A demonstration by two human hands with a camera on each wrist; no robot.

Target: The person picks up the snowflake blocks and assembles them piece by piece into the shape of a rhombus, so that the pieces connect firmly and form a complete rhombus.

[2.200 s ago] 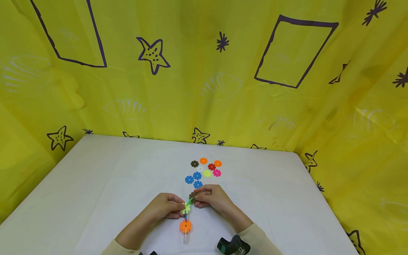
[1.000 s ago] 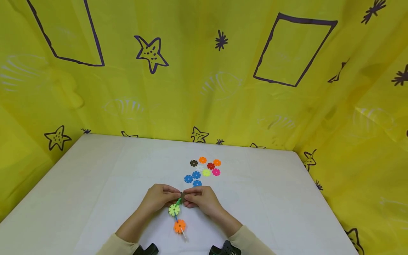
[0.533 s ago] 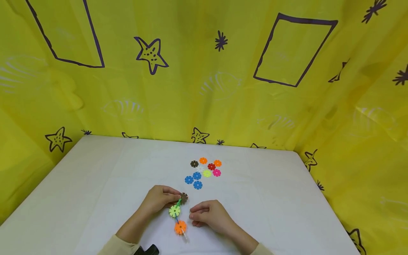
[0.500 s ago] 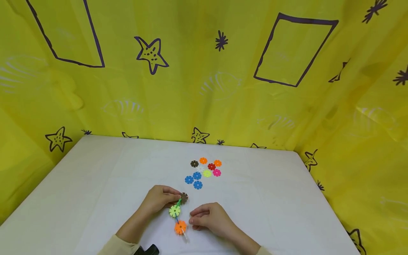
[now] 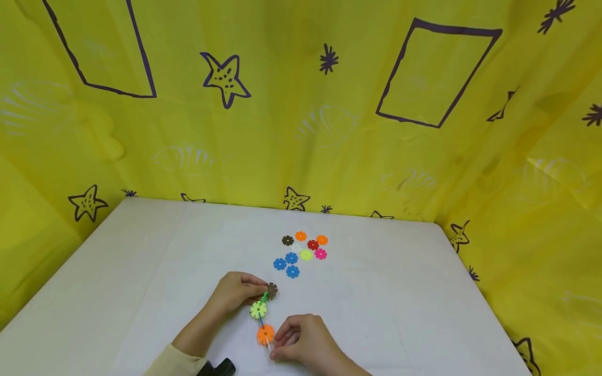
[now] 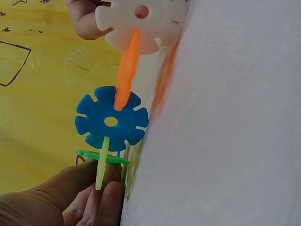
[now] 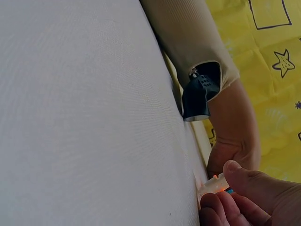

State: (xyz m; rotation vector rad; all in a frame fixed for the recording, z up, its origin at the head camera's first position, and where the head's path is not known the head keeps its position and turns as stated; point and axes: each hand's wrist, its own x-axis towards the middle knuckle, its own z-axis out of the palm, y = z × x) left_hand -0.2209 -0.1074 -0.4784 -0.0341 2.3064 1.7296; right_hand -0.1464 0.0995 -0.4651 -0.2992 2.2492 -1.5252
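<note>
A chain of interlocking plastic discs with notched rims stands on the table. In the head view it runs from a brown disc (image 5: pixel 271 291) through a green disc (image 5: pixel 264 297), a yellow-green disc (image 5: pixel 258 309) and a blue one to an orange disc (image 5: pixel 265 334). At the near end is a white disc (image 6: pixel 155 28), seen edge-on from the head. My left hand (image 5: pixel 239 292) pinches the chain's far end, around the green and brown discs; its exact hold is partly hidden. My right hand (image 5: pixel 305 342) has thumb and fingers on the white disc, pinching it in the right wrist view.
Loose discs lie behind the hands on the white table (image 5: pixel 376 292), among them a blue disc (image 5: pixel 292 271), a red disc (image 5: pixel 313 245) and a pink disc (image 5: pixel 321 254). A yellow patterned curtain (image 5: pixel 282 130) encloses the table's back and sides.
The right hand has let go of the brown disc and moved down toward me to the chain's white end. The left hand shifted from the yellow-green disc to the far end.
</note>
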